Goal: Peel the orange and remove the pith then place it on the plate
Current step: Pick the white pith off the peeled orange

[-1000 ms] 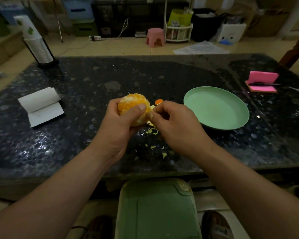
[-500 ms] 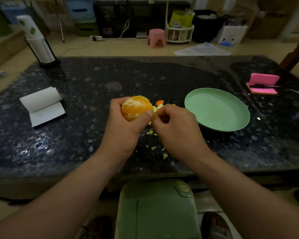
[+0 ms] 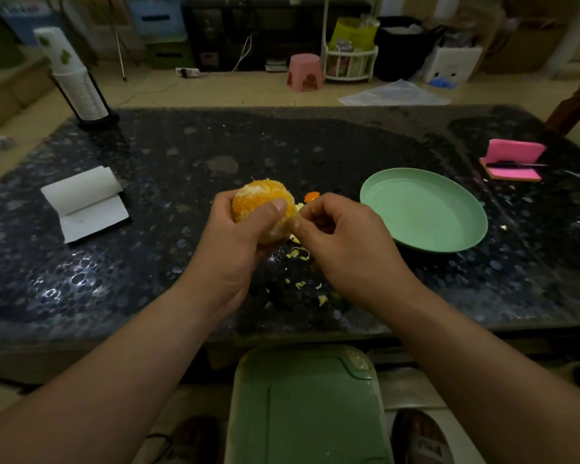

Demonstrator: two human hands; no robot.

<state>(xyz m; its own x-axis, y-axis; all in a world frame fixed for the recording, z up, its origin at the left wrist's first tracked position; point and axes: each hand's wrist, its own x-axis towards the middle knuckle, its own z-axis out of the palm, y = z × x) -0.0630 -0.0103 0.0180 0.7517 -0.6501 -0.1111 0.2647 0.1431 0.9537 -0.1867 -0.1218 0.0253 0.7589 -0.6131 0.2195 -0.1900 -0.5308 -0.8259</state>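
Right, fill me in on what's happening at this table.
A person is cleaning up an orange. The left hand grips the mostly peeled orange above the dark table, while the right hand pinches at the fruit's side, apparently picking off pith. Small scraps of peel and pith lie on the table beneath the hands. The green plate to the right has nothing on it yet.

Paper roll (image 3: 82, 190), pink sponge (image 3: 513, 159), cups (image 3: 77, 88).
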